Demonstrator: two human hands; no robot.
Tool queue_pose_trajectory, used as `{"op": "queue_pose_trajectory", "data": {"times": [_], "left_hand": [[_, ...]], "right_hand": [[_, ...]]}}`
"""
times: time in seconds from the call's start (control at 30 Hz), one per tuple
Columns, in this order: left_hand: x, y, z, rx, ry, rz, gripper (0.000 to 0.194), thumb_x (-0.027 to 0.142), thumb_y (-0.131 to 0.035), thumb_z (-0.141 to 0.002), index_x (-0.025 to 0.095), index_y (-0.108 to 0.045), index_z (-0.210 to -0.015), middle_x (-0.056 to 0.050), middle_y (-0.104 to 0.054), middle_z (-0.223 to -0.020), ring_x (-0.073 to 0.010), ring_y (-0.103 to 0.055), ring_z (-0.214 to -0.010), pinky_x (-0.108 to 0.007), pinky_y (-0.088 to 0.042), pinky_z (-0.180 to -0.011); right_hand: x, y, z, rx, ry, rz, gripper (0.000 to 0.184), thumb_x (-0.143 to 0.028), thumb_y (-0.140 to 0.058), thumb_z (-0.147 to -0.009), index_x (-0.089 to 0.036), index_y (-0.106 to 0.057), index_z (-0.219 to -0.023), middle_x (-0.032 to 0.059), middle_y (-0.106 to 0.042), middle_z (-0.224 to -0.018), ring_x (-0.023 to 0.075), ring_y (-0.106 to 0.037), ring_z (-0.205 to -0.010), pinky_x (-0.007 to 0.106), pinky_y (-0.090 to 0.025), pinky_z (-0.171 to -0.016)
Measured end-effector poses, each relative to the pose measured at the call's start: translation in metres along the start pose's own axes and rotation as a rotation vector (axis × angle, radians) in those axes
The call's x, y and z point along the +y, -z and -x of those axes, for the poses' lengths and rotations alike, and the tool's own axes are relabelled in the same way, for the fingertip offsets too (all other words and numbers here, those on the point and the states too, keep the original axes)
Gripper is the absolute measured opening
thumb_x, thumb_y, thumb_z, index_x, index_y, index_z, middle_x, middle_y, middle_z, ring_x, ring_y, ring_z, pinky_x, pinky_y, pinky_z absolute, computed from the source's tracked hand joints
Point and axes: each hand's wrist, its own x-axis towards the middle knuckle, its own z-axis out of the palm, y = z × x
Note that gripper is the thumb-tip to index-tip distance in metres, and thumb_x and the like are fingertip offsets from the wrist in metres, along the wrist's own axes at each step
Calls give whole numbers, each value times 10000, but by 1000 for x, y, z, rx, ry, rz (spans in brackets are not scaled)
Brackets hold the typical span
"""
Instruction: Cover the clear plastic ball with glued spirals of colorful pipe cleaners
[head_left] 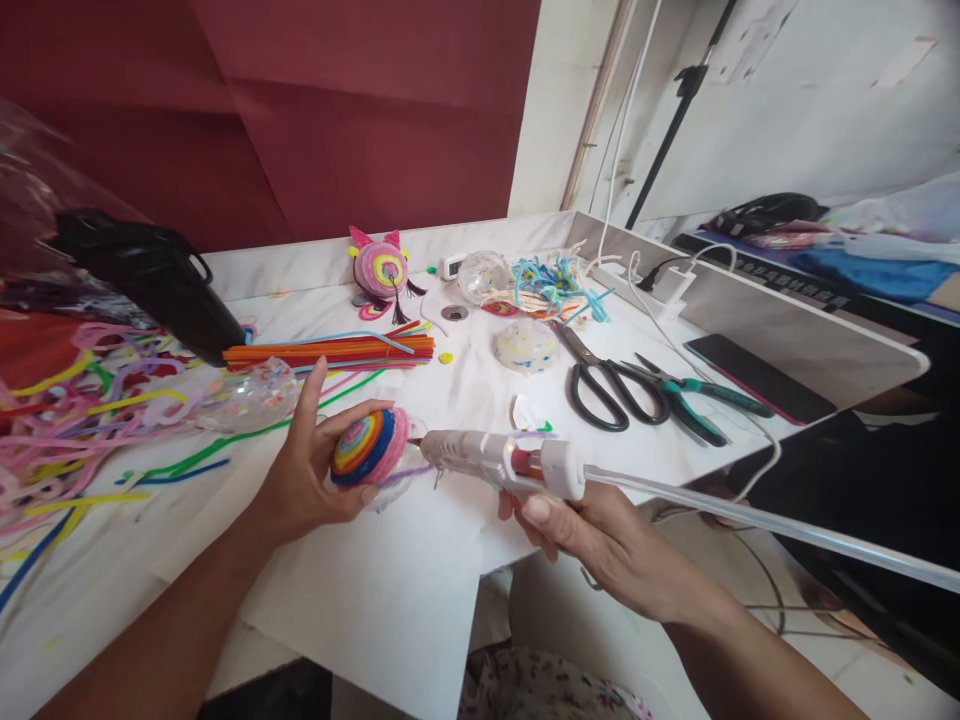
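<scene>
My left hand [304, 465] holds a clear ball [409, 465] partly wrapped in coils of pipe cleaner [367, 445], in rings of yellow, orange, blue and pink. The fingers curl round its left side and the thumb sits below. In my right hand [592, 535] is a white hot glue gun [487, 455], gripped by its handle. A long clear glue stick [750, 520] sticks out of its back end. The nozzle tip is at the pink edge of the coils; whether it touches cannot be made out. A purple pipe cleaner strand trails from the ball.
A finished-looking pink ball figure [382, 268] with tassels stands at the back. Orange pipe cleaners [322, 350] lie bundled on the left, beside a black tumbler [150, 285]. Scissors [611, 380], pliers [694, 395], a clear half-shell [525, 345] and a phone [757, 375] lie right.
</scene>
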Motion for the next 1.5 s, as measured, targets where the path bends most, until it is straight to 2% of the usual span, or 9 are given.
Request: {"op": "queue_pose_trajectory", "data": {"times": [0.2, 0.37, 0.47, 0.67, 1.0, 1.2, 1.37, 1.5], "left_hand": [[2, 0, 0, -15, -5, 25, 1274, 225, -934, -809, 572, -133, -1737, -8, -756, -1483, -276, -771, -1231, -329, -689, -888], [5, -1, -1, -32, -15, 12, 1273, 234, -939, -815, 572, -129, -1737, -30, -741, -1516, -279, -777, -1235, -329, -690, -878], [6, -2, -2, -54, -37, 4, 1255, 226, -925, -828, 581, -133, -1734, -31, -732, -1529, -282, -781, -1235, -343, -699, -869], [8, -2, -2, -77, -77, -6, 1255, 209, -908, -841, 530, -111, -1755, -67, -734, -1515, -317, -783, -1239, -392, -706, -882], [8, -3, 1, -49, -64, -14, 1289, 211, -918, -821, 454, -86, -1775, -67, -746, -1503, -309, -759, -1280, -363, -681, -951], [13, -4, -2, -101, -102, 20, 1241, 178, -904, -843, 515, -135, -1756, -34, -740, -1521, -263, -762, -1271, -301, -667, -950], [14, -2, -2, -118, -119, -25, 1260, 193, -888, -857, 479, -70, -1771, -69, -729, -1533, -305, -765, -1273, -345, -685, -896], [14, -1, -2, -116, -105, -39, 1286, 242, -916, -842, 483, -59, -1770, -88, -733, -1521, -332, -774, -1249, -388, -690, -882]], "right_hand": [[3, 1, 0, 0, -54, -74, 648, -771, -421, -1089, -207, -631, -850, -14, -548, -668, 158, -529, -623, 291, -410, -574], [8, 2, -1, -48, -164, -149, 727, -868, -429, -1023, -207, -598, -773, 10, -579, -678, 160, -560, -628, 290, -424, -562], [9, 2, -2, -42, -182, -153, 739, -885, -432, -1010, -200, -624, -809, 9, -581, -684, 162, -568, -632, 297, -432, -577], [7, 1, -6, -19, -174, -185, 732, -891, -451, -998, -193, -602, -836, 0, -557, -705, 148, -541, -640, 293, -433, -599], [4, 4, 0, -37, -141, -160, 703, -845, -446, -1036, -211, -579, -763, 3, -575, -671, 149, -557, -628, 283, -425, -569], [4, 6, -5, -16, -128, -172, 713, -848, -445, -1034, -213, -572, -735, 1, -578, -654, 143, -560, -607, 275, -442, -553], [2, 7, -5, -54, -147, -174, 757, -885, -412, -1016, -216, -565, -700, 11, -580, -636, 148, -567, -598, 278, -433, -545], [0, 7, 0, -42, -138, -194, 720, -857, -434, -1031, -217, -567, -731, 3, -570, -644, 144, -562, -598, 274, -429, -544]]}}
